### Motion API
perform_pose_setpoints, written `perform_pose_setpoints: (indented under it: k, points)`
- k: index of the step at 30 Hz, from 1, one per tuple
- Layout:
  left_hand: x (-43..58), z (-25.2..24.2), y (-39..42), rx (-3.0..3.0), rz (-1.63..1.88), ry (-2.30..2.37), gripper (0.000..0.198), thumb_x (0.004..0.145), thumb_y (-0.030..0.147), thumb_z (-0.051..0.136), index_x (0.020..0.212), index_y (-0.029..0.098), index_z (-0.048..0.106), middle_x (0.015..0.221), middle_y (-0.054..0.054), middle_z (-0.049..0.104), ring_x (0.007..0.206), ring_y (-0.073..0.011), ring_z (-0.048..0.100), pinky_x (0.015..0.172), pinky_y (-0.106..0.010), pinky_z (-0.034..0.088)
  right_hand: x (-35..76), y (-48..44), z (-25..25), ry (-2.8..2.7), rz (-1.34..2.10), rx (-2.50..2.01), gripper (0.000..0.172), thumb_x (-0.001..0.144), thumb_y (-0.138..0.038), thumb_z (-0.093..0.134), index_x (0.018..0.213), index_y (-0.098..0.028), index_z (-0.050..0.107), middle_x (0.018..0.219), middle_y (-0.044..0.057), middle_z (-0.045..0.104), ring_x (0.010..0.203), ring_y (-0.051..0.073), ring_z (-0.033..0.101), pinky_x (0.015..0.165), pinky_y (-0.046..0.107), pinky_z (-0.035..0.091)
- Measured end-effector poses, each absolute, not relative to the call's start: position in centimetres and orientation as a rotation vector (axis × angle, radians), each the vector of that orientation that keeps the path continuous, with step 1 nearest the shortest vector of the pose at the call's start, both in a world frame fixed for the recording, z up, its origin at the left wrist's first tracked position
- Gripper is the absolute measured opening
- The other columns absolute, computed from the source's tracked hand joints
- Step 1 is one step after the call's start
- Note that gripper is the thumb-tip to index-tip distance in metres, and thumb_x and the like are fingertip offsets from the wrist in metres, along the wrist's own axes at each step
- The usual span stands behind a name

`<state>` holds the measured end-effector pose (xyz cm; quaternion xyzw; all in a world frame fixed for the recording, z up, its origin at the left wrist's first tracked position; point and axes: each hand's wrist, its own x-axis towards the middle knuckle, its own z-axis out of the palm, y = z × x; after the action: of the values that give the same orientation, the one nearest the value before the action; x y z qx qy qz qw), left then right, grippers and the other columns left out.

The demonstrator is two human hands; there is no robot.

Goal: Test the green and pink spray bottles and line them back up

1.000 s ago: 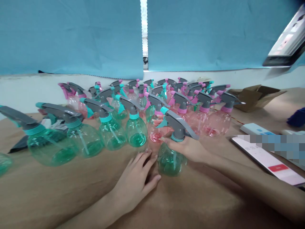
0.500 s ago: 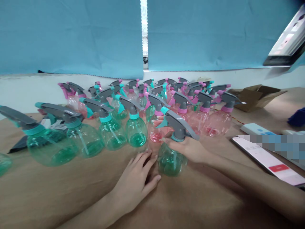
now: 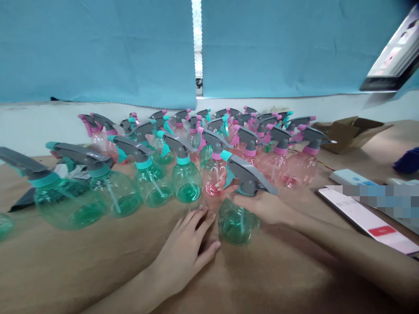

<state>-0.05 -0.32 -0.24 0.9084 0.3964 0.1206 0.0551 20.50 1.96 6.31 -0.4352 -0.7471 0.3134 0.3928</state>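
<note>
My right hand [image 3: 262,204] is closed around the neck of a green spray bottle [image 3: 235,224] with a grey trigger head and a turquoise nozzle that points to the left. Just left of that bottle, my left hand [image 3: 188,244] lies on the brown table [image 3: 108,270], fingers stretched out and holding nothing. Behind the hands stand a green spray bottle [image 3: 186,181] with a turquoise collar and a pink spray bottle [image 3: 214,172] with a pink collar. Part of the pink one is hidden by my right hand's fingers.
Several more green bottles [image 3: 114,192] line the left side, and pink bottles [image 3: 301,168] the right, with further rows behind. At the right lie a phone [image 3: 363,218] and a white box [image 3: 352,178]. An open cardboard box [image 3: 350,133] sits farther back, before a blue curtain [image 3: 98,52].
The held spray bottle has shifted slightly right and toward me in my right hand. My left hand stays in almost the same place.
</note>
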Motion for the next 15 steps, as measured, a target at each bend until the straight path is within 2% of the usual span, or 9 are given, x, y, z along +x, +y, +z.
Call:
perform_pose_setpoints:
  k: [3, 7, 13, 15]
  points:
    - [-0.06, -0.27, -0.28, 2.764, 0.391, 1.201, 0.046, 0.091, 0.039, 0.051, 0.131, 0.017, 0.047, 0.136, -0.013, 0.047, 0.125, -0.0314, 0.04, 0.098, -0.05, 0.039, 20.58, 1.84, 6.36, -1.858, 0.786, -1.094, 0.018, 0.073, -0.022, 0.051, 0.089, -0.027, 0.057, 0.093, -0.002, 0.069, 0.083, 0.016, 0.066, 0.075, 0.029, 0.054]
    - [-0.09, -0.25, -0.28, 2.769, 0.379, 1.2, 0.045, 0.091, 0.039, 0.05, 0.131, 0.018, 0.047, 0.136, -0.013, 0.046, 0.126, -0.0312, 0.04, 0.098, -0.049, 0.038, 20.61, 1.74, 6.38, -1.837, 0.748, -1.084, 0.018, 0.071, -0.018, 0.051, 0.086, -0.027, 0.056, 0.09, -0.003, 0.069, 0.076, 0.015, 0.066, 0.069, 0.027, 0.054]
    - [-0.08, -0.27, -0.26, 2.764, 0.336, 1.215, 0.046, 0.091, 0.039, 0.05, 0.131, 0.016, 0.047, 0.137, -0.013, 0.045, 0.126, -0.0313, 0.039, 0.099, -0.05, 0.037, 20.76, 2.28, 5.95, -1.929, 0.798, -1.116, 0.028, 0.073, -0.018, 0.047, 0.093, -0.027, 0.064, 0.084, -0.002, 0.069, 0.087, 0.019, 0.065, 0.083, 0.036, 0.052]
    - [-0.05, -0.26, -0.25, 2.762, 0.331, 1.215, 0.045, 0.091, 0.039, 0.05, 0.13, 0.016, 0.048, 0.137, -0.013, 0.045, 0.126, -0.0315, 0.038, 0.099, -0.05, 0.037, 20.74, 2.36, 5.71, -1.942, 0.731, -1.143, 0.028, 0.074, -0.019, 0.047, 0.095, -0.027, 0.065, 0.084, -0.001, 0.068, 0.085, 0.019, 0.065, 0.084, 0.038, 0.052]
